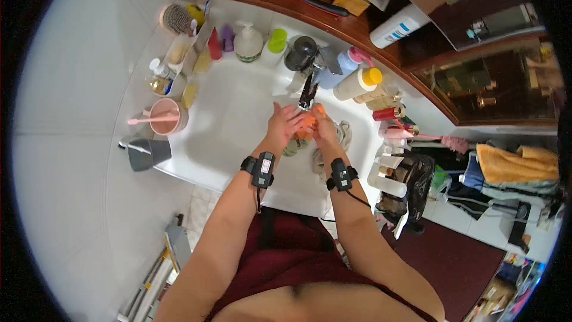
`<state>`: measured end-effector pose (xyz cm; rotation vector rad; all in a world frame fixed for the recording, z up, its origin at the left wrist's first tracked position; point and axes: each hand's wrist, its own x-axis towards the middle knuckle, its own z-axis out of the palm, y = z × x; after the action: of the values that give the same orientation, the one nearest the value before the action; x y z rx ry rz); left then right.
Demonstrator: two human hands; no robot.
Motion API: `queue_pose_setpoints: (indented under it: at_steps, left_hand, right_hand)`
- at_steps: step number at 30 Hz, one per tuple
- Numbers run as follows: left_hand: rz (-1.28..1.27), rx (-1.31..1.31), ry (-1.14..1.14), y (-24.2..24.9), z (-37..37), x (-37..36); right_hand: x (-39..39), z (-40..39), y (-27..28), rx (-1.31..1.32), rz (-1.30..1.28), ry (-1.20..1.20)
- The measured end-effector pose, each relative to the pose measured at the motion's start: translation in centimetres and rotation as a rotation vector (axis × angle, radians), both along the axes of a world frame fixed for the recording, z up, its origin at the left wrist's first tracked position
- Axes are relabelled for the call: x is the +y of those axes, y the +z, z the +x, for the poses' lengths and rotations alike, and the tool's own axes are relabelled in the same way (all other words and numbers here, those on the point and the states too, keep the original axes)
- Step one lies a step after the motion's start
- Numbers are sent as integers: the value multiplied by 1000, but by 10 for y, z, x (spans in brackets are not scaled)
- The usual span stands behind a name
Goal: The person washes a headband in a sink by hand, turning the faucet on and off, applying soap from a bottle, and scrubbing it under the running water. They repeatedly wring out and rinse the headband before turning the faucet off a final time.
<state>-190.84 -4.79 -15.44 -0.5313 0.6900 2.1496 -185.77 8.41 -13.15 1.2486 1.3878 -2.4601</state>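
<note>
Under the dark, shiny faucet (307, 92) in the white sink (223, 107), my two hands are close together. My right hand (325, 126) is closed around a bright orange piece of cloth (308, 124), part of which shows between the hands. My left hand (285, 125) has its fingers stretched out beside the orange cloth, and its fingertips overlap the cloth's edge. A greenish cloth (292, 148) lies in the basin below my hands. To the right of my right wrist is a crumpled greyish cloth (344, 135). Each wrist wears a strapped black device.
Along the sink's back rim stand a pump bottle (248, 43), a bright green cup (277, 40) and a yellow-capped bottle (360, 83). A pink cup (167, 117) with a toothbrush is at the left edge. Above runs a brown wooden shelf (357, 39) holding toiletries.
</note>
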Motion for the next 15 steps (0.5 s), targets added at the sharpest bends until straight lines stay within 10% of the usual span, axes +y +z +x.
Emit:
queue_pose_setpoints:
  at_steps: [6,8,15]
  left_hand:
    - [-11,-281,-157,21,16,-9]
    - [384,-116,-61,2,6,-9]
    - [29,-32,-5,8,-46,-17]
  right_hand:
    - [-19,-1,2,194,-491,-205]
    - [-33,2,18,250,-492,-177]
    - [-24,6,-12,180,-44,-291]
